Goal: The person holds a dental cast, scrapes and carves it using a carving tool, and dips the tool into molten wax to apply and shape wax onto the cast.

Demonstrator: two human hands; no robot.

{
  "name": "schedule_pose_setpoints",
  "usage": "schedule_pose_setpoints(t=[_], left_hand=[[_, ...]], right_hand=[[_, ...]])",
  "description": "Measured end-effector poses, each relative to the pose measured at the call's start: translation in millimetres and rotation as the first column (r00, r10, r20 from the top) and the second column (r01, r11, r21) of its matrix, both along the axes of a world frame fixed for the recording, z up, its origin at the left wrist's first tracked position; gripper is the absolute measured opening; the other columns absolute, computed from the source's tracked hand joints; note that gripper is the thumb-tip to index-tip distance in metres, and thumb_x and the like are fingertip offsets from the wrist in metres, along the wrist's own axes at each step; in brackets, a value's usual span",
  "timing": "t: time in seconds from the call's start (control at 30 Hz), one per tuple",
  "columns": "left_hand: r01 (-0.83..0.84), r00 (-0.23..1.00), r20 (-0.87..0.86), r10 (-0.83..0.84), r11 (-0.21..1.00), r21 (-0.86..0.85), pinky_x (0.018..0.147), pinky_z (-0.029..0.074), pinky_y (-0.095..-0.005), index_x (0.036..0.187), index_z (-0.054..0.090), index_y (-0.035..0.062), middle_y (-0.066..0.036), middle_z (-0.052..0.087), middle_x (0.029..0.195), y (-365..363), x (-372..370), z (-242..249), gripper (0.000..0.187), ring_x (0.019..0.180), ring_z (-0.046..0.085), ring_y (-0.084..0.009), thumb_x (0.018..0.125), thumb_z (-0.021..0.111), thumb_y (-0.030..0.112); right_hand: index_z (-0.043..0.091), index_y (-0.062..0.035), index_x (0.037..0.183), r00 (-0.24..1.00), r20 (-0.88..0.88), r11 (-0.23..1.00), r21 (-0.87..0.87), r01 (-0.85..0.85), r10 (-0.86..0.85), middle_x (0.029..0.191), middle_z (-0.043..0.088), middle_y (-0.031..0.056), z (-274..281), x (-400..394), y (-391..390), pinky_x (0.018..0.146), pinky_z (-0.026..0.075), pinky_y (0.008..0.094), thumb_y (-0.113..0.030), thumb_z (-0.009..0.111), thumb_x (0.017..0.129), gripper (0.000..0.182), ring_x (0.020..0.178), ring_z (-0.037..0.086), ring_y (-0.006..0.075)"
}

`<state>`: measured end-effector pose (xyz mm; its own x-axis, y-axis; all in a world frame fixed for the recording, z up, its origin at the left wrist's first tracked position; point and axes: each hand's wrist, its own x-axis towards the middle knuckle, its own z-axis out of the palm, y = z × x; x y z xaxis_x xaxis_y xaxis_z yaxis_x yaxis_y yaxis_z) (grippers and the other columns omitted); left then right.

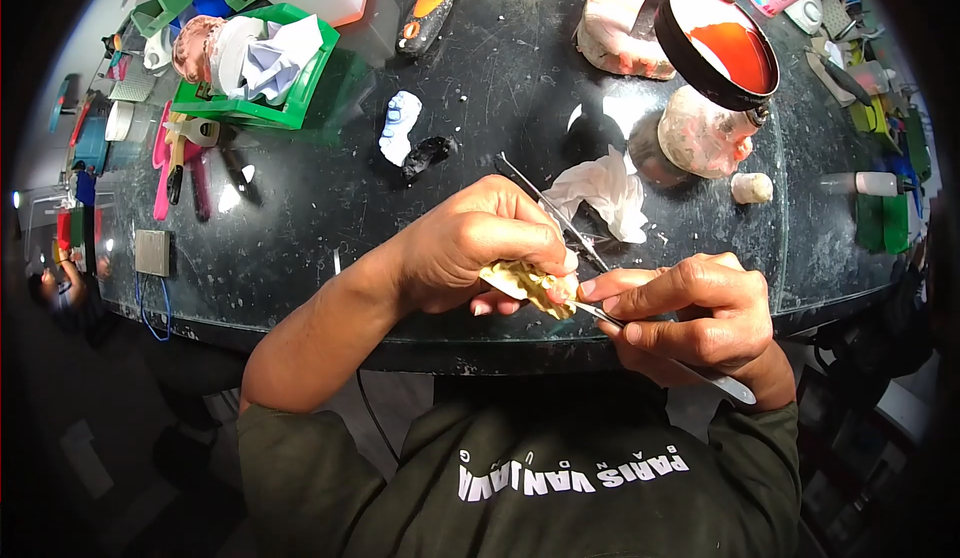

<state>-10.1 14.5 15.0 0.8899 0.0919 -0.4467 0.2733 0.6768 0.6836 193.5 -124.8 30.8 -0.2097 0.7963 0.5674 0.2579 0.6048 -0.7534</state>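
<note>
My left hand (485,243) is closed around a yellow dental cast (520,280) with a small pinkish part at its right edge, held over the front edge of the black table (300,288). In a pinch, my right hand (695,313) grips a slim metal carving tool (715,375). Its thin tip meets the cast near my left fingertips, and its flat pale end points down to the right. The fingers partly hide both cast and tool. Just beyond the hands lie a long dark thin tool (580,241) and a crumpled white tissue (612,196).
A green bin (310,93) with crumpled paper stands back left, near an orange-and-black handle (430,13). A blue-white curved piece (398,126) lies mid-table. At right are a black-rimmed round object, red inside (735,43), a stained rounded lump (705,138) and a small whitish plug (752,188).
</note>
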Motion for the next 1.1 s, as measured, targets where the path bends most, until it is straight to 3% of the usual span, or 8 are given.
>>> schedule_pose_setpoints(t=[0.17, 0.27, 0.37, 0.5, 0.6, 0.7, 0.97, 1.1], left_hand=[[-0.015, 1.0, -0.023, 0.016, 0.999, 0.038, 0.035, 0.041, -0.0194, 0.086, 0.07, -0.0049, -0.013, 0.07, 0.075, 2, 0, 3, 0.023, 0.046, 0.057, -0.01, 0.088, 0.061, 0.016], [-0.158, 0.984, -0.067, 0.164, 0.984, 0.086, 0.035, 0.04, -0.0177, 0.086, 0.068, -0.0048, -0.012, 0.069, 0.075, 3, 1, 7, 0.024, 0.046, 0.056, -0.0081, 0.091, 0.061, 0.018], [-0.324, 0.946, 0.024, 0.323, 0.943, 0.073, 0.034, 0.037, -0.0156, 0.098, 0.065, -0.0061, -0.011, 0.066, 0.079, 5, 1, 4, 0.027, 0.046, 0.052, -0.0057, 0.095, 0.058, 0.02], [-0.487, 0.873, 0.076, 0.481, 0.868, 0.1, 0.037, 0.038, -0.0162, 0.112, 0.062, -0.0075, -0.012, 0.066, 0.091, 8, 5, 6, 0.031, 0.052, 0.054, -0.0061, 0.1, 0.054, 0.021], [-0.506, 0.861, 0.171, 0.48, 0.844, 0.178, 0.05, 0.046, -0.0194, 0.133, 0.057, -0.0053, -0.012, 0.066, 0.104, 14, 2, -2, 0.038, 0.07, 0.06, -0.0101, 0.104, 0.052, 0.02], [-0.582, 0.812, 0.191, 0.551, 0.791, 0.187, 0.059, 0.051, -0.0218, 0.14, 0.054, -0.0017, -0.011, 0.064, 0.113, 9, 6, -3, 0.04, 0.082, 0.064, -0.0132, 0.108, 0.047, 0.02], [-0.6, 0.798, 0.249, 0.549, 0.761, 0.247, 0.082, 0.06, -0.032, 0.147, 0.048, -0.0025, -0.016, 0.061, 0.123, 3, 11, -5, 0.045, 0.098, 0.067, -0.0205, 0.109, 0.043, 0.022], [-0.607, 0.791, 0.279, 0.544, 0.756, 0.246, 0.085, 0.06, -0.0342, 0.147, 0.048, -0.0028, -0.017, 0.06, 0.127, 3, 9, -8, 0.045, 0.1, 0.067, -0.0211, 0.107, 0.043, 0.017]], right_hand=[[0.066, -0.0005, 0.081, 0.999, -0.009, 0.999, 0.031, 0.041, -0.041, 0.079, 0.069, 0.0119, -2, 2, -1, 0.065, 0.066, 0.0322, 0.014, 0.076, 0.072, 0.02, 0.075, 0.077, 0.0271], [0.068, -0.0012, 0.084, 0.987, -0.031, 0.985, 0.075, 0.158, -0.156, 0.076, 0.067, 0.011, 1, 5, 1, 0.058, 0.062, 0.0319, 0.013, 0.078, 0.072, 0.021, 0.068, 0.075, 0.0232], [0.069, 0.0004, 0.085, 0.936, 0.105, 0.935, 0.155, 0.318, -0.336, 0.075, 0.066, 0.0102, 2, 17, 8, 0.06, 0.06, 0.0316, 0.011, 0.078, 0.071, 0.02, 0.066, 0.072, 0.0218], [0.071, -0.0048, 0.09, 0.795, 0.474, 0.922, 0.118, 0.369, -0.379, 0.091, 0.066, 0.0072, 4, 22, 8, 0.055, 0.056, 0.0299, 0.006, 0.077, 0.074, 0.02, 0.067, 0.071, 0.0181], [0.071, -0.0067, 0.096, 0.73, 0.582, 0.922, 0.098, 0.375, -0.359, 0.097, 0.065, 0.0062, -6, 26, 7, 0.055, 0.056, 0.0308, 0.0, 0.076, 0.076, 0.021, 0.07, 0.071, 0.0173], [0.066, -0.0081, 0.091, 0.651, 0.694, 0.939, 0.111, 0.326, -0.308, 0.094, 0.063, 0.0047, -8, 29, 10, 0.055, 0.055, 0.032, -0.008, 0.072, 0.077, 0.015, 0.069, 0.069, 0.0192], [0.063, -0.0065, 0.083, 0.629, 0.718, 0.938, 0.1, 0.331, -0.298, 0.094, 0.062, 0.0063, -9, 31, 10, 0.062, 0.056, 0.0339, -0.006, 0.067, 0.077, 0.007, 0.08, 0.068, 0.0209], [0.066, -0.0047, 0.087, 0.638, 0.678, 0.923, 0.173, 0.343, -0.364, 0.094, 0.063, 0.0065, -6, 25, 12, 0.064, 0.055, 0.0352, 0.0, 0.069, 0.071, 0.017, 0.084, 0.065, 0.0244]])
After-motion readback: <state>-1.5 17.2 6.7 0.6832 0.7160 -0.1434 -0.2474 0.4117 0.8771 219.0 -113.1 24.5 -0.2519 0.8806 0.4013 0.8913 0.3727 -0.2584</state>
